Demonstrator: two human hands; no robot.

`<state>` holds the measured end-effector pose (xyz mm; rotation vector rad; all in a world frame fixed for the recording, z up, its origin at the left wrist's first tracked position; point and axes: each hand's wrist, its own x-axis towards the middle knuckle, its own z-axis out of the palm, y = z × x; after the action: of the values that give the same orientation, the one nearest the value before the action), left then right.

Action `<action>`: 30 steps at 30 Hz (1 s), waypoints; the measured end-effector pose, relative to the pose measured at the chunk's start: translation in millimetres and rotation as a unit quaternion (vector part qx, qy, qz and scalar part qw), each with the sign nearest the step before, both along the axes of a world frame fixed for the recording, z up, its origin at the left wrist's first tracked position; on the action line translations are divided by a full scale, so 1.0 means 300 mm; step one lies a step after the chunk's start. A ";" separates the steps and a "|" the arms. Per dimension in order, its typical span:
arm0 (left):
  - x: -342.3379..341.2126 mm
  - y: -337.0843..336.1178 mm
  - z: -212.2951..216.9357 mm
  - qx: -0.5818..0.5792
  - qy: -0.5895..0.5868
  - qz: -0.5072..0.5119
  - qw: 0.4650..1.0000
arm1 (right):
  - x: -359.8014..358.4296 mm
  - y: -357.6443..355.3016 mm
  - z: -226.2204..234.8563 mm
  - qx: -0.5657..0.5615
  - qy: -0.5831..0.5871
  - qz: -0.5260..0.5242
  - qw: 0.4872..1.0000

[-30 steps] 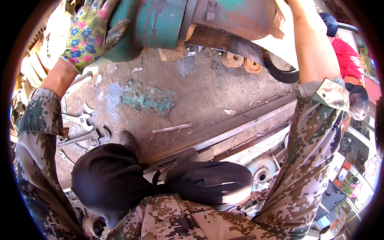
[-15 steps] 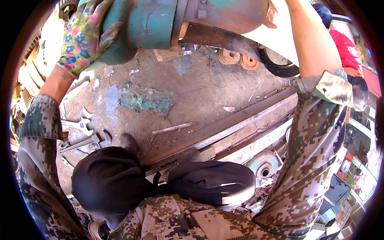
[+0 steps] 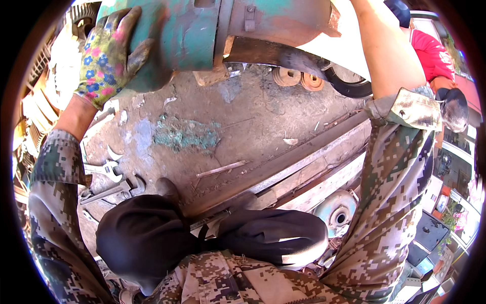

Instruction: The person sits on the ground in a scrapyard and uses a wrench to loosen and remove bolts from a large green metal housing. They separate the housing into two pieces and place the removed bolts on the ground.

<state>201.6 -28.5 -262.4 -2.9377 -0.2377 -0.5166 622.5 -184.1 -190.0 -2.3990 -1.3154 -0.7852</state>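
Wrenches (image 3: 112, 191) lie lower left; a long beam (image 3: 283, 161) slants across centre right. Upper left, the gloved left hand (image 3: 105, 66) rests unclenched on the green casing (image 3: 190, 40) at top. Right hand: out of frame, grip unseen.

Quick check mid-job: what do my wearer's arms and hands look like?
The left hand wears a yellowish-green glove with pink and blue flowers, its fingers darkened. Both sleeves are digital camouflage in brown, tan and green, cuffs folded back. The right hand is out of view.
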 end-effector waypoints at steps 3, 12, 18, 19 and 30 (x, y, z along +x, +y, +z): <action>0.009 -0.002 0.001 0.015 0.001 0.007 1.000 | -0.079 -0.040 0.093 -0.124 0.275 0.003 0.953; 0.037 -0.059 0.043 0.012 -0.027 0.001 1.000 | -0.010 -0.092 0.086 -0.142 0.244 0.009 0.959; 0.037 -0.076 0.071 0.010 -0.028 0.011 0.999 | -0.093 -0.258 0.192 -0.022 0.315 0.075 0.946; 0.040 -0.076 0.059 0.005 -0.029 0.010 1.000 | -0.119 -0.312 0.215 0.002 0.335 0.088 0.938; 0.020 -0.056 0.065 0.013 -0.025 -0.001 1.000 | -0.688 -0.990 -0.100 0.117 0.724 0.255 0.630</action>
<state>207.6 -45.2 -242.9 -2.9023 -0.2332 -0.5883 416.2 -481.2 -220.1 -1.3707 -0.8422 0.9684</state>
